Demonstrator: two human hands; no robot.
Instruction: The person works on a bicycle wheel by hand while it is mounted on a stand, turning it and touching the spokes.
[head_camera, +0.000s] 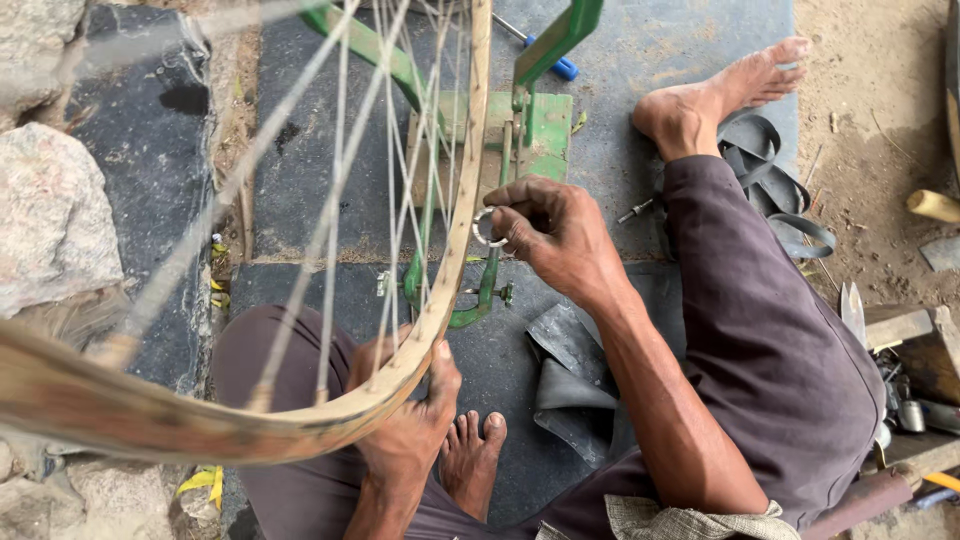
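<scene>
A bare bicycle wheel rim (455, 270), tan and worn, stands upright in a green truing stand (530, 130), its thin spokes (335, 190) fanning up toward the camera. The right hand (555, 230) sits just beside the rim, its fingertips pinched on a small round metal spoke key (487, 226) pressed against the rim's edge. The left hand (415, 420) grips the rim lower down, thumb hooked over its inner face and fingers wrapped beneath. The stand rests on a dark stone slab floor (300, 180). A piece of black rubber inner tube (570, 375) lies beside the person's right knee, near one bare foot (472, 455). More black rubber strips (780, 190) lie by the other foot (720, 95), and a blue-handled screwdriver (550, 60) lies behind the stand.
</scene>
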